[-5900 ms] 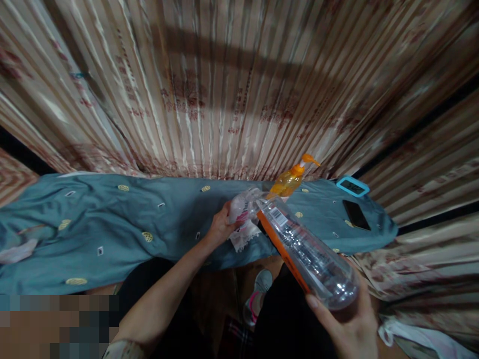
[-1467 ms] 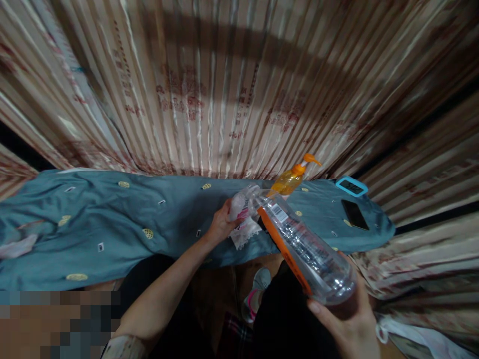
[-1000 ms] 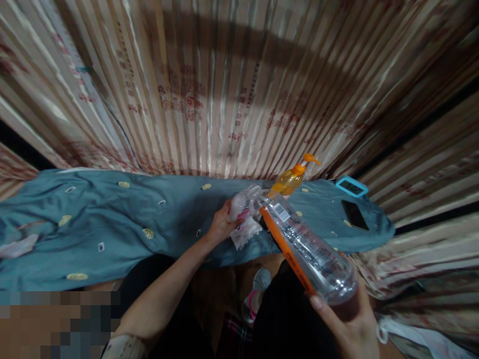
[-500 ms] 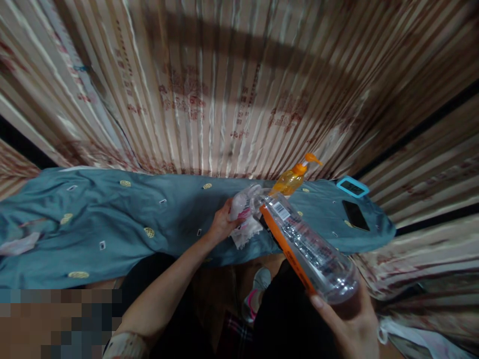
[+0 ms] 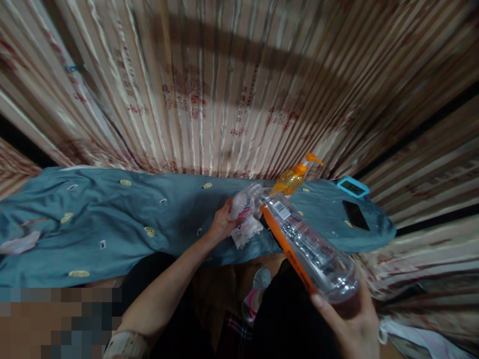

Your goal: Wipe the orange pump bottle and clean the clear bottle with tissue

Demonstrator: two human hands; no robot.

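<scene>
My right hand (image 5: 348,319) is closed around the base of a large clear plastic bottle (image 5: 310,249) with an orange label edge and a barcode. The bottle slants, its base toward me and its neck end pointing up and left. In my left hand (image 5: 225,219) is a crumpled translucent plastic bag (image 5: 245,214) with pink print, its fingers closed on the bag's left side. The bottle's neck end meets the bag, and whether it goes inside I cannot tell. Just behind the bottle stands an orange pump bottle (image 5: 292,180) of yellow liquid, partly hidden.
A blue-green patterned cloth (image 5: 179,204) covers the long surface before me. At its right lie a blue-framed digital clock (image 5: 353,186) and a dark phone (image 5: 355,215). A pale crumpled piece (image 5: 20,243) lies far left. Pleated curtains (image 5: 224,99) hang close behind and at both sides.
Both hands, the bottle and the bag stay almost where they were. Only a very slight shift of the view shows.
</scene>
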